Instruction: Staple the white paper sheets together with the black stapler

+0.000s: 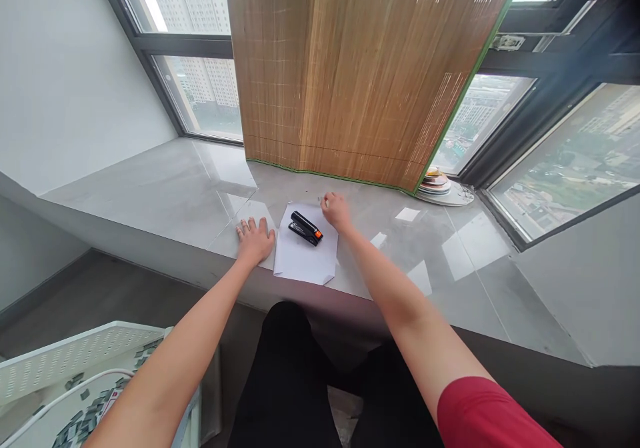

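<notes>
A black stapler (305, 228) with an orange patch at its near end lies on white paper (305, 265) on the grey tiled ledge (373, 201). One of the paper's near corners is bent up. My left hand (255, 240) rests palm down on the ledge, fingers spread, just left of the paper. At the paper's far right corner is my right hand (337, 212), thumb and fingers drawn together. A tiny thing shows at its fingertips, too small to make out. Neither hand touches the stapler.
A bamboo blind (360, 68) hangs down to the ledge behind the paper. Stacked plates (440, 188) stand at the back right by the window. A white perforated frame (85, 341) is at lower left, beside my left arm. The ledge's front edge runs close below the paper.
</notes>
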`<state>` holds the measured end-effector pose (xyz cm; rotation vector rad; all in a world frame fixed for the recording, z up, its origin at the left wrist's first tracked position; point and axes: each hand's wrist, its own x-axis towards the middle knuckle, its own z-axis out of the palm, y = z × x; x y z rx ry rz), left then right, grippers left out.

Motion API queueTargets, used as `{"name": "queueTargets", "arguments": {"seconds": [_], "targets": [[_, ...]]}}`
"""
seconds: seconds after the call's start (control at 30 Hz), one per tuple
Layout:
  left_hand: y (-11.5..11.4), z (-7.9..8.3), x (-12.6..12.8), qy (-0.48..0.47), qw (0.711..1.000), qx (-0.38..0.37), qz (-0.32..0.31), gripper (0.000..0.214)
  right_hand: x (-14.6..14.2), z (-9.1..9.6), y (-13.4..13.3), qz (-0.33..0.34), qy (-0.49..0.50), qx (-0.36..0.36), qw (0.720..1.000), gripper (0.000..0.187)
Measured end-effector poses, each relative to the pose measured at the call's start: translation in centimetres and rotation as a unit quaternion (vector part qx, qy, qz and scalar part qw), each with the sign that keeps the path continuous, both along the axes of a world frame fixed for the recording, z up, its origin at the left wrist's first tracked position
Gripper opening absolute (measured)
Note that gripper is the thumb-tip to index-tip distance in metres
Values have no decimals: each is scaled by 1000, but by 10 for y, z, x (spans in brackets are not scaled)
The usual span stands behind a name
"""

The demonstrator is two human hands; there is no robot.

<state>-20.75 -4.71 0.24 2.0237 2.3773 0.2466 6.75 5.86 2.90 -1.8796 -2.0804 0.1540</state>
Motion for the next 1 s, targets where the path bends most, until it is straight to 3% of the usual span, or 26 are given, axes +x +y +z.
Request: {"name": "queueTargets", "arguments": {"seconds": [0.13,0.23,0.3,0.37,0.53,0.77,0.87,0.97,1.0], "targets": [[2,-3,-2,-3,1000,2,-1,62,115,7,-46,-98,-39,-39,994,47],[2,-3,-2,-7,1000,-2,-4,62,203,1,-92,-180,-67,-66,979,42],[1,-1,-2,-8,1000,-2,-4,63,239,-7,-114,-212,-76,-69,972,46],[0,1,-1,-8,1000,-1,-3,63,253,-14,-124,-222,-79,-70,969,47],[0,1,-1,-12,1000,1,1,62,245,-21,-120,-230,-76,-59,969,47],[3,-1,-2,-11,1000,7,-1,63,235,-8,-130,-226,-43,-46,972,46],[3,-2,-2,-8,1000,12,-1,62,185,-3,-133,-169,-4,-24,985,53],[3,-2,-1,-9,1000,15,2,61,97,-1,-129,0,67,-12,998,41],[3,-1,-1,-10,1000,15,2,60,66,0,-127,64,97,-9,993,45]]}}
